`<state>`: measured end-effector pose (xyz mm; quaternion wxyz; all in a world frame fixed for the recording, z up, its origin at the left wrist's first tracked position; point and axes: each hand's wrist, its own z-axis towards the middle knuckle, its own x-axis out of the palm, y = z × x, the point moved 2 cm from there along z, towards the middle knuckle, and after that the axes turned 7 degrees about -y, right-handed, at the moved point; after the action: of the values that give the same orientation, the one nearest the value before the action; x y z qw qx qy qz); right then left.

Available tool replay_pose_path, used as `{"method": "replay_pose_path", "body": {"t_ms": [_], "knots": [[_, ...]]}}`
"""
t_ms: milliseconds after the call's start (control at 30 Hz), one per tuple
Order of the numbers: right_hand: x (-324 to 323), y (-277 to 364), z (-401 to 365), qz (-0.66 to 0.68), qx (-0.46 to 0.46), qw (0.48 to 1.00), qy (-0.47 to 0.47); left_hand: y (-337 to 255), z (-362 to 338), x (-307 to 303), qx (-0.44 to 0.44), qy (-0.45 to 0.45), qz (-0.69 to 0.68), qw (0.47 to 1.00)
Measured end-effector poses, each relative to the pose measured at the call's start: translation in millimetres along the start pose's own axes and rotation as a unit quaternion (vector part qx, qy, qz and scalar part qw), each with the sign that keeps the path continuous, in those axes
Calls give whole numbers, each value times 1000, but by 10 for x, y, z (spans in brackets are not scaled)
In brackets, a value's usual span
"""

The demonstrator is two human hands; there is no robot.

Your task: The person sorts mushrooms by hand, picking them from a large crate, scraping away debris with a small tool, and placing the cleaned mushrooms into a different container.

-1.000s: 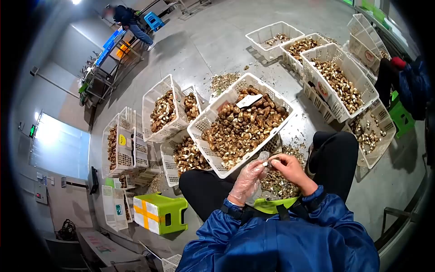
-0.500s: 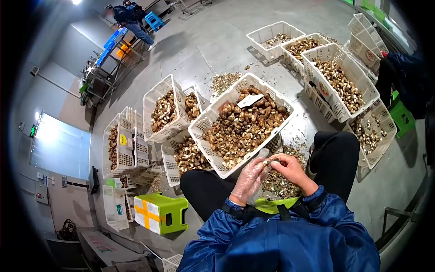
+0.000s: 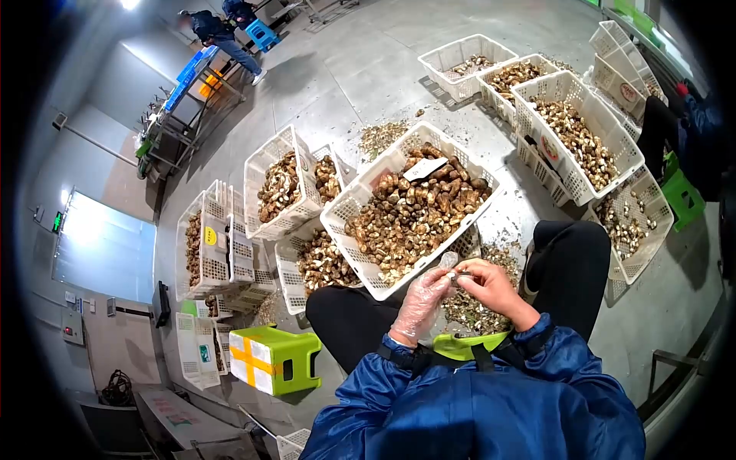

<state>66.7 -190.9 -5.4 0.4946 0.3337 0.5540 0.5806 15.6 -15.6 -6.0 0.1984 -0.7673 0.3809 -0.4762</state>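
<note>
My left hand (image 3: 424,303), in a thin clear plastic glove, and my bare right hand (image 3: 487,286) meet above my lap, between my knees. Together they pinch a small mushroom (image 3: 452,270); my right hand seems to hold a small blade against it, though it is too small to be sure. Just ahead of my hands a white slatted crate (image 3: 346,217) stands tilted toward me, heaped with brown mushrooms and with a white paper tag (image 3: 424,169) on top. Mushroom trimmings (image 3: 469,310) lie in a pile under my hands.
More white crates of mushrooms stand around: two at the left (image 3: 270,169), one low beside my left knee (image 3: 285,270), several at the right (image 3: 571,92). A green stool (image 3: 272,360) sits at my left. A person (image 3: 694,130) crouches at the far right; others stand far off (image 3: 218,31).
My hands have stayed together on the mushroom, shifting only slightly. The person at the far right has moved, and a second person has come into view at the far table.
</note>
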Motion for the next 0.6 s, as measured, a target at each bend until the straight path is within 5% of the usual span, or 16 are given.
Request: {"method": "replay_pose_path", "body": {"t_ms": [133,267,400,533,600], "knots": [[-21,-108,21,87,129,988,9,38,15,2,-9,-25,-34,999],[-6,37,3,16,50,998,-19,46,43,-20,14,-8,-15,1000],[1,-46,19,107,118,987,-1,61,49,-28,13,7,-44,999],[15,-13,0,16,23,1000,-3,62,56,-44,14,4,-26,1000],[-1,-50,-1,48,84,995,13,62,57,-31,6,4,-40,999]]}}
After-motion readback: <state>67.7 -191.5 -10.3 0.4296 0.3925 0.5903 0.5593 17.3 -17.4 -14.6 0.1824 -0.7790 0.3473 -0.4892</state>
